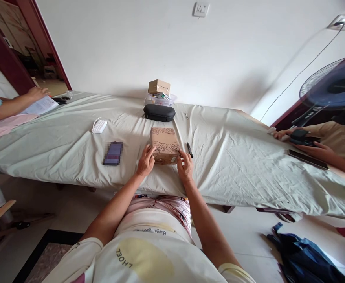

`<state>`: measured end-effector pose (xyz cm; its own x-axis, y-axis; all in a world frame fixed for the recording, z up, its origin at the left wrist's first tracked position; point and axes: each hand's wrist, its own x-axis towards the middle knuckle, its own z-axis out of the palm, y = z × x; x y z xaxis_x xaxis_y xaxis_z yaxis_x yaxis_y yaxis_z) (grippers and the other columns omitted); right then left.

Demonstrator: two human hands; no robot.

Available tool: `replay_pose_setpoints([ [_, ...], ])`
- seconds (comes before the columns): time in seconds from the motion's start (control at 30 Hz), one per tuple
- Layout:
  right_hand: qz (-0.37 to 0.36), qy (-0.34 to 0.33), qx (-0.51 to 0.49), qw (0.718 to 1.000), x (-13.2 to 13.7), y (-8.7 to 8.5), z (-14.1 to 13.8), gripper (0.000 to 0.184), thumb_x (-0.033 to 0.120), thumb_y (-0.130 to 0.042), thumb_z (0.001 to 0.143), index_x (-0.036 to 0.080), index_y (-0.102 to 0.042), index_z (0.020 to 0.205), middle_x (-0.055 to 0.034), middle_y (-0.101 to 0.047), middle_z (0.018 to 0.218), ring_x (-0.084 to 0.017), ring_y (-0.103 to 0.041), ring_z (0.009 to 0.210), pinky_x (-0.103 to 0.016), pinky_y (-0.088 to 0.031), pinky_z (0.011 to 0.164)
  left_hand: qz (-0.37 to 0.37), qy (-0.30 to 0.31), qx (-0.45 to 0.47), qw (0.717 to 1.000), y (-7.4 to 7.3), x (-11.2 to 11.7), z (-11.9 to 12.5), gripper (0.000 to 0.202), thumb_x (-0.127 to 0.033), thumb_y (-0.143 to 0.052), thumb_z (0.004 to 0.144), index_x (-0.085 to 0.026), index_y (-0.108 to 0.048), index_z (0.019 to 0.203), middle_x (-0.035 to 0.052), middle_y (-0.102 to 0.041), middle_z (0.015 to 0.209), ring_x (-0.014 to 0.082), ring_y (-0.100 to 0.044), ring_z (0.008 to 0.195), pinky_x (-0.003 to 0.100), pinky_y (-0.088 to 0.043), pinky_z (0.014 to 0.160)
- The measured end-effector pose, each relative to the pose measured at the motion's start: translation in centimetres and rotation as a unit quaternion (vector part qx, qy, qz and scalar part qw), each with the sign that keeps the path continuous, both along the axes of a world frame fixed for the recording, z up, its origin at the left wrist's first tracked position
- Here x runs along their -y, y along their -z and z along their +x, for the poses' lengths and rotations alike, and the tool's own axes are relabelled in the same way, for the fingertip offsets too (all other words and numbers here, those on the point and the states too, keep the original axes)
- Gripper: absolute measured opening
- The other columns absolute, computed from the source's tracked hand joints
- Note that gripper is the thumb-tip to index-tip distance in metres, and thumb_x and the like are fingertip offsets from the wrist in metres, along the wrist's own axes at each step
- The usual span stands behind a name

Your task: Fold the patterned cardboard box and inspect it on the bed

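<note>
A brown cardboard box (165, 140) with dark scribbled loops on its top rests on the cloth in front of me. My left hand (145, 161) grips its near left corner, thumb and fingers against the edge. At the near right corner, my right hand (185, 165) holds the box the same way, fingers curled. Just right of the box lies a black marker (189, 150). To the left are a dark phone (112, 153) and a white power bank (99, 125) with a cord loop. Behind the box sits a black zip case (159, 113).
A clear plastic tub (169, 101) with a small carton (158, 86) on top stands by the wall. A thin pen (186, 116) lies farther back. At left, another person's hand (38, 93) touches papers (43, 105). At right, someone holds a black object (300, 136) near a fan (337, 84).
</note>
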<state>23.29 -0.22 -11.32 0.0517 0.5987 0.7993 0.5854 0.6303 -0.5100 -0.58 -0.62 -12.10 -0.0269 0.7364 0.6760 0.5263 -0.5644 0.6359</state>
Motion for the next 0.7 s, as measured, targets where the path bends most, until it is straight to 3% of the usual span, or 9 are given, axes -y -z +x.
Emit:
replay_pose_setpoints([
  [0.13, 0.019, -0.088, 0.069, 0.994, 1.2, -0.4, -1.1, 0.039, 0.035, -0.049, 0.107, 0.026, -0.062, 0.143, -0.0075, -0.072, 0.100, -0.020, -0.070, 0.083, -0.036, -0.066, 0.076, -0.039, -0.084, 0.073, 0.993, 0.3, -0.6, -0.6, 0.063, -0.023, -0.047, 0.100, -0.025, -0.045, 0.162, 0.0151, -0.049, 0.160, 0.0313, -0.045, 0.154, 0.053, -0.036, 0.132],
  [0.27, 0.031, -0.153, 0.161, 0.974, 1.8, -0.7, -2.1, 0.046, 0.030, -0.052, 0.106, 0.023, -0.055, 0.152, -0.0085, -0.073, 0.096, -0.021, -0.072, 0.086, -0.039, -0.065, 0.082, -0.013, -0.119, 0.048, 0.992, 0.1, -0.2, -0.6, 0.058, -0.030, -0.050, 0.101, -0.022, -0.052, 0.158, 0.0163, -0.035, 0.172, 0.0382, -0.027, 0.164, 0.063, -0.023, 0.135],
  [0.37, 0.029, -0.172, 0.180, 0.968, 1.9, -0.7, -2.4, 0.048, 0.029, -0.050, 0.107, 0.024, -0.055, 0.154, -0.0081, -0.075, 0.094, -0.021, -0.072, 0.084, -0.037, -0.064, 0.080, 0.017, -0.116, -0.003, 0.993, -0.3, 0.4, -0.2, 0.055, -0.044, -0.050, 0.104, -0.023, -0.057, 0.154, 0.0144, -0.028, 0.177, 0.0396, -0.020, 0.166, 0.064, -0.017, 0.135],
  [0.53, 0.008, -0.168, 0.169, 0.971, 1.7, -0.6, -2.5, 0.045, 0.033, -0.050, 0.108, 0.025, -0.061, 0.151, -0.0065, -0.075, 0.087, -0.020, -0.069, 0.075, -0.034, -0.063, 0.073, 0.051, -0.058, -0.077, 0.994, -0.9, 1.2, 0.2, 0.081, -0.073, -0.061, 0.094, -0.021, -0.054, 0.155, 0.0196, -0.028, 0.176, 0.0457, -0.013, 0.167, 0.068, -0.016, 0.133],
  [0.7, -0.029, -0.144, 0.139, 0.979, 1.2, -0.3, -2.6, 0.045, 0.040, -0.050, 0.108, 0.023, -0.067, 0.145, -0.0074, -0.077, 0.091, -0.020, -0.070, 0.076, -0.034, -0.062, 0.075, 0.062, -0.042, -0.088, 0.993, -0.9, 0.9, 0.5, 0.076, -0.068, -0.065, 0.093, -0.017, -0.055, 0.149, 0.0219, -0.036, 0.170, 0.0433, -0.009, 0.168, 0.067, -0.019, 0.134],
])
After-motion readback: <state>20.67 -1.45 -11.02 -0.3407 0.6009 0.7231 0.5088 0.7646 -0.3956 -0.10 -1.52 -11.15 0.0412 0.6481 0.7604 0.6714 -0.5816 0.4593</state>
